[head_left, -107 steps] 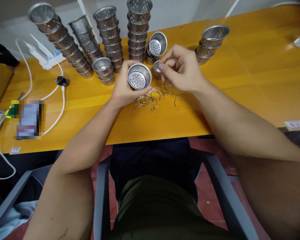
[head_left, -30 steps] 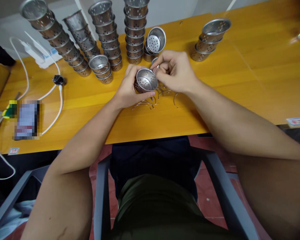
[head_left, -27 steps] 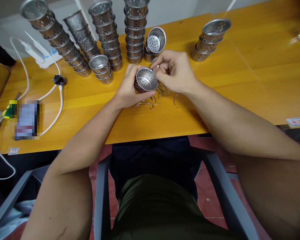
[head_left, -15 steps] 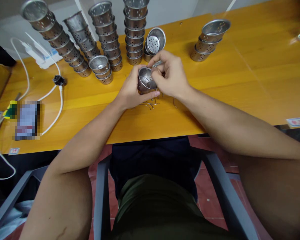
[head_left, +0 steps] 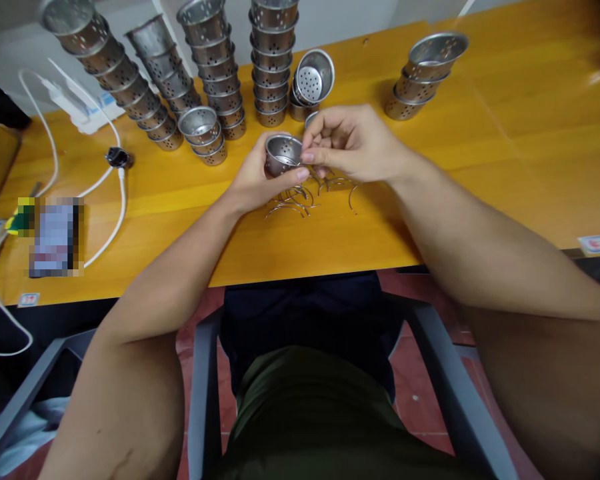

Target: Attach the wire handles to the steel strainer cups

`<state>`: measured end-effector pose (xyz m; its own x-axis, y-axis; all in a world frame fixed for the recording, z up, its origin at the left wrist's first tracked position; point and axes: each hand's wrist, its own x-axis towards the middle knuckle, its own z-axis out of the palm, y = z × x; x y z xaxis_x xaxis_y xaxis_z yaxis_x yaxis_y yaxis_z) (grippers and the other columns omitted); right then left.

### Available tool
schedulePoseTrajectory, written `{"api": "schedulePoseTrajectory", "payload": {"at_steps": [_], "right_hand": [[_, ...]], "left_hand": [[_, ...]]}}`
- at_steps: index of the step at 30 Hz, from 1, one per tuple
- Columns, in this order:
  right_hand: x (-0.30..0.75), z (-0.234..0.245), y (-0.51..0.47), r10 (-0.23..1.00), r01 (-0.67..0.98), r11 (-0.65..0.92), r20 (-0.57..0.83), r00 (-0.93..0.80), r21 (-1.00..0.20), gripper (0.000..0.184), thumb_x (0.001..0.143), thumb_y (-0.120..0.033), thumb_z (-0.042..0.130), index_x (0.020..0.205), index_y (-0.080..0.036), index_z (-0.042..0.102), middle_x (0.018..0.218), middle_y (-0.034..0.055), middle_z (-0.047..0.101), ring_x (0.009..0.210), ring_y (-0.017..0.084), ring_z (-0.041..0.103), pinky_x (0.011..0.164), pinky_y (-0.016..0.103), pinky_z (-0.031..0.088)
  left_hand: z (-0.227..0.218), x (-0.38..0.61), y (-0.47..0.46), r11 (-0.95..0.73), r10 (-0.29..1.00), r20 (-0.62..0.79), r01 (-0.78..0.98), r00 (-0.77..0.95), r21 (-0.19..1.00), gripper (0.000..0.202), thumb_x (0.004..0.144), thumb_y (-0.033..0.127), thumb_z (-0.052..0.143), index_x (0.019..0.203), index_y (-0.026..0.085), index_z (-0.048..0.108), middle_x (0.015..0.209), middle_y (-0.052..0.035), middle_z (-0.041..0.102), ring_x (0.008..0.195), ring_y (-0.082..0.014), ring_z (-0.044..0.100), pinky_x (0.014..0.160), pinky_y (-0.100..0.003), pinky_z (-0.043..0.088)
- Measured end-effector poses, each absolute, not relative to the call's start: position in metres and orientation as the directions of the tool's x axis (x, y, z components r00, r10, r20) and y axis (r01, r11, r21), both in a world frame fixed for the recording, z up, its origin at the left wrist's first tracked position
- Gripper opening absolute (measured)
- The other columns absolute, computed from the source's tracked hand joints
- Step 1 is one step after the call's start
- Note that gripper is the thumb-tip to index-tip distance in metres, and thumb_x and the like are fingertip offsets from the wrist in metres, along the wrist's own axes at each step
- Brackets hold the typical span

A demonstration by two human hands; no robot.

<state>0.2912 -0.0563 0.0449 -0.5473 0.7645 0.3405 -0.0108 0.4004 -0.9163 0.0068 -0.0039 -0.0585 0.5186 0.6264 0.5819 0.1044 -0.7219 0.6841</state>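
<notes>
A small perforated metal cup [head_left: 283, 148] is in my left hand [head_left: 260, 175], tilted with its mouth facing up and towards me. My left fingers wrap its far side and the thumb lies along the near side. At the cup's right rim, my right hand [head_left: 353, 143] pinches the end of a thin metal wire, mostly hidden by the fingers and cup. Several loose curved wires [head_left: 293, 200] lie on the table just below my hands. Behind my right fingers, another metal rim [head_left: 310, 119] partly shows.
Tall stacks of perforated cups [head_left: 271, 63] line the back left, with a short stack [head_left: 203, 133] before them. Tilted cups [head_left: 314, 77] sit behind my hands; another stack [head_left: 423, 77] stands right. A phone [head_left: 55, 237] and white cable [head_left: 123, 213] lie left on the yellow table [head_left: 505, 173].
The cup has shifted slightly left and tipped more upright. My right hand has drawn back to the right from over the cup, fingers now at its rim. More loose wires show below.
</notes>
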Motion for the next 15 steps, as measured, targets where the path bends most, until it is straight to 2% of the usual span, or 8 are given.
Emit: {"api": "schedulePoseTrajectory", "payload": {"at_steps": [3, 5, 9, 15], "right_hand": [[0.288, 0.04, -0.056, 0.745, -0.014, 0.464, 0.399, -0.535, -0.886, 0.07, 0.101, -0.089, 0.115, 0.108, -0.028, 0.079, 0.078, -0.0018, 0.072, 0.068, 0.02, 0.071, 0.062, 0.036, 0.064], [0.286, 0.037, -0.055, 0.752, 0.005, 0.469, 0.397, -0.526, -0.883, 0.068, 0.103, -0.087, 0.115, 0.108, -0.03, 0.079, 0.079, -0.001, 0.072, 0.068, 0.021, 0.069, 0.063, 0.038, 0.062], [0.281, 0.034, -0.051, 0.796, 0.044, 0.431, 0.357, -0.489, -0.901, 0.07, 0.095, -0.084, 0.121, 0.104, -0.031, 0.076, 0.076, -0.0025, 0.071, 0.067, 0.022, 0.066, 0.065, 0.04, 0.059], [0.277, 0.046, -0.062, 0.823, 0.085, 0.363, 0.277, -0.496, -0.928, 0.074, 0.087, -0.083, 0.126, 0.102, -0.033, 0.073, 0.075, -0.0031, 0.072, 0.069, 0.024, 0.065, 0.062, 0.04, 0.056]], "left_hand": [[-0.059, 0.006, -0.003, -0.746, 0.609, 0.599, 0.119, 0.519, 0.655, 0.114, 0.099, 0.11, 0.095, 0.174, 0.032, 0.059, 0.153, -0.0128, 0.078, 0.144, -0.0398, 0.083, 0.132, -0.06, 0.07], [-0.058, 0.005, -0.003, -0.776, 0.591, 0.625, 0.148, 0.51, 0.614, 0.11, 0.104, 0.107, 0.092, 0.174, 0.03, 0.058, 0.155, -0.0142, 0.077, 0.145, -0.0403, 0.083, 0.134, -0.061, 0.069], [-0.057, 0.003, -0.003, -0.794, 0.592, 0.637, 0.222, 0.494, 0.566, 0.098, 0.114, 0.095, 0.088, 0.175, 0.027, 0.056, 0.154, -0.0158, 0.076, 0.144, -0.0409, 0.083, 0.134, -0.064, 0.068], [-0.055, 0.002, -0.003, -0.761, 0.636, 0.585, 0.284, 0.504, 0.583, 0.087, 0.117, 0.084, 0.089, 0.176, 0.031, 0.055, 0.155, -0.0143, 0.075, 0.146, -0.0403, 0.081, 0.134, -0.063, 0.067]]}}
